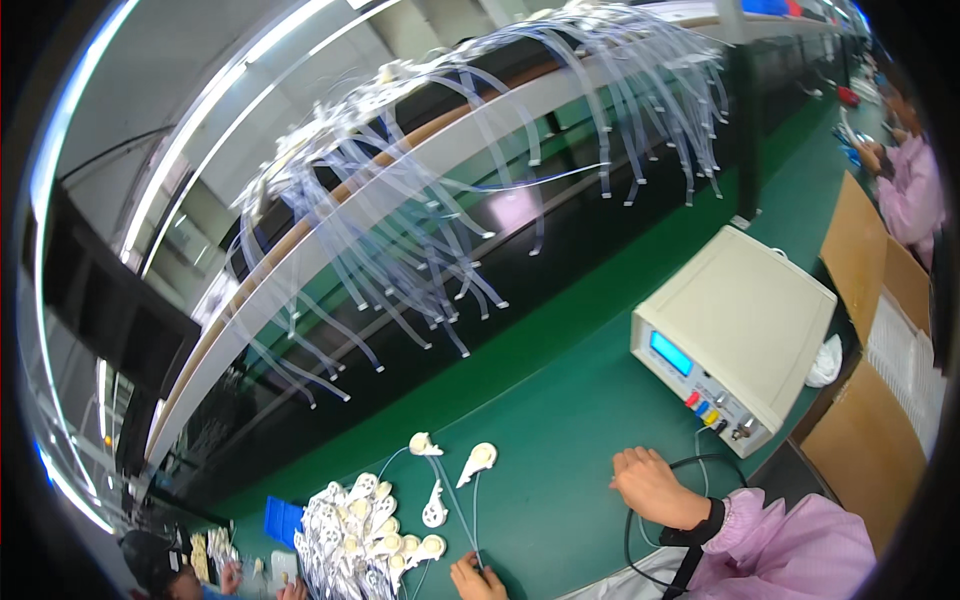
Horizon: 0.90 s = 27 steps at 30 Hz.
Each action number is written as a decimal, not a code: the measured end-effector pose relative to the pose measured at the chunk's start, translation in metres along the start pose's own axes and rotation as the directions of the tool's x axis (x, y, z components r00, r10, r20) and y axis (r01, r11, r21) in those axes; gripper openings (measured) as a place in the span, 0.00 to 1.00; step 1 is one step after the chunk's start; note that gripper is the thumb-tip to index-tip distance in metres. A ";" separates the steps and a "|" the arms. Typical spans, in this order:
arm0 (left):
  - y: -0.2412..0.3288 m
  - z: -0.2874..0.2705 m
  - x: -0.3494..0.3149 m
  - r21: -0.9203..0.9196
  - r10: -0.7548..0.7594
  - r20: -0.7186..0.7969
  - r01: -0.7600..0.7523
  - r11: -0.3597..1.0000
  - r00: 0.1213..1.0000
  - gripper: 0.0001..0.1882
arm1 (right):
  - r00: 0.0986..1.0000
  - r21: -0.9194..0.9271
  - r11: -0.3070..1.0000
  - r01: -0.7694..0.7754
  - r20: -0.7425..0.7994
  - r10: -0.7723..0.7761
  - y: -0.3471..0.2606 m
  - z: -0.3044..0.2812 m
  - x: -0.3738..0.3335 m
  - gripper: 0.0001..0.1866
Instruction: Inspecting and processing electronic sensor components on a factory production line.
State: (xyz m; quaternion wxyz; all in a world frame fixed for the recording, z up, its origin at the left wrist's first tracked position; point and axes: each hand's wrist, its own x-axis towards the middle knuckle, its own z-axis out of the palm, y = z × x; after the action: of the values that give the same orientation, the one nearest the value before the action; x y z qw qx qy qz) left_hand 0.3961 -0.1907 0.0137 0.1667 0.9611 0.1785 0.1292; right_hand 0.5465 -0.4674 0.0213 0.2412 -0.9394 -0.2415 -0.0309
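Note:
At the lower middle edge my left hand [478, 578], partly cut off, pinches thin grey cables [466, 515]. The cables run up toward loose cream-white plastic parts with round heads, one part [424, 444] at the upper left and another part [480, 460] beside it. A third white part [434, 506] lies just below them. My right hand [655, 490] is low over the green bench, its fingers curled down and whatever is under them hidden. A black band [708, 525] circles that wrist. Beyond the right hand stands a beige test instrument [735, 335] with a lit blue screen and coloured terminals.
A heap of similar white parts [350, 530] lies left of my left hand, beside a blue bin [283, 521]. Clear flat ribbon cables [440, 250] hang from the shelf. An open cardboard box [850, 420] stands right of the instrument. Other people sit at both ends.

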 end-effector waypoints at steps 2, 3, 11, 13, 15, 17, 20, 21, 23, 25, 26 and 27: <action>-0.001 -0.002 -0.002 -0.016 0.008 0.055 -0.007 1.000 0.998 0.21 | 0.997 0.085 0.996 0.021 0.072 -0.027 -0.002 -0.008 0.007 0.10; -0.002 -0.002 -0.004 -0.006 0.027 0.033 -0.027 1.000 0.999 0.21 | 0.997 0.172 0.984 0.041 0.057 -0.052 -0.005 -0.016 0.012 0.10; 0.016 -0.021 0.025 -0.184 0.001 0.036 0.006 0.983 0.999 0.25 | 0.915 0.411 0.904 0.121 -0.399 0.059 -0.037 -0.116 0.037 0.05; 0.030 -0.056 0.034 -0.334 0.051 -0.045 -0.063 0.940 0.998 0.25 | 0.815 0.448 0.866 0.222 -0.572 0.087 -0.047 -0.125 0.036 0.05; 0.033 -0.109 0.035 -0.402 0.121 -0.141 -0.168 0.900 0.983 0.28 | 0.722 0.514 0.780 0.357 -0.682 0.118 -0.053 -0.130 0.032 0.06; 0.028 -0.166 0.026 -0.383 0.124 -0.259 -0.220 0.897 0.958 0.27 | 0.620 0.519 0.698 0.494 -0.773 0.137 -0.054 -0.138 0.026 0.08; 0.021 -0.211 0.013 -0.295 0.126 -0.406 -0.261 0.919 0.905 0.27 | 0.666 0.469 0.764 0.443 -0.743 0.071 -0.056 -0.139 0.023 0.09; 0.020 -0.217 0.010 -0.279 0.124 -0.419 -0.258 0.925 0.899 0.27 | 0.675 0.450 0.780 0.436 -0.736 0.047 -0.058 -0.136 0.025 0.09; 0.021 -0.216 0.008 -0.260 0.132 -0.417 -0.257 0.931 0.899 0.26 | 0.723 0.414 0.811 0.414 -0.690 -0.017 -0.061 -0.133 0.023 0.08; 0.024 -0.208 0.009 -0.252 0.140 -0.412 -0.260 0.932 0.901 0.26 | 0.730 0.373 0.816 0.442 -0.678 -0.087 -0.059 -0.134 0.020 0.08; 0.026 -0.204 0.010 -0.249 0.146 -0.407 -0.263 0.932 0.902 0.25 | 0.738 0.362 0.814 0.453 -0.665 -0.115 -0.059 -0.134 0.019 0.07; 0.028 -0.201 0.011 -0.247 0.147 -0.405 -0.262 0.933 0.903 0.25 | 0.737 0.360 0.813 0.457 -0.665 -0.121 -0.058 -0.135 0.018 0.07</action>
State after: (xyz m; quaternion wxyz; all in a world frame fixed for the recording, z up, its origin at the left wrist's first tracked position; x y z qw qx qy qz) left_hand 0.3527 -0.1557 0.2088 0.2560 0.8954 0.0830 0.3549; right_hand 0.5427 -0.4785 0.1691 0.5329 -0.7294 -0.2975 -0.3088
